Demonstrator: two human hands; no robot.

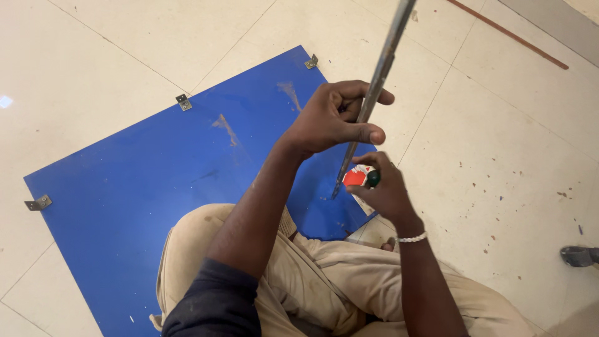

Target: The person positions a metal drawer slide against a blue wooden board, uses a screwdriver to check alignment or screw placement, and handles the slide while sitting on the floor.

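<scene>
Both hands work close together above the near right corner of a blue panel (150, 187) that lies flat on the tiled floor (499, 143). The left hand (334, 118) is closed around a long grey metal rod (374, 93), fingers wrapped over it and thumb pressed along its side; the rod rises steeply up and out of the top of the view, and its lower tip points down just over the panel's surface, beside the right hand. The right hand (384, 190) is curled around a small red and white container with a dark green cap (360, 178), held right next to the rod's lower end. A white beaded bracelet (412, 238) circles the right wrist.

Small metal hinges (183, 102) sit along the panel's edges: two on the far edge and one at the left edge. The person sits on the floor in beige trousers (312, 274), one knee resting on the panel. At the far right edge of the view lies a grey sandal (579, 255).
</scene>
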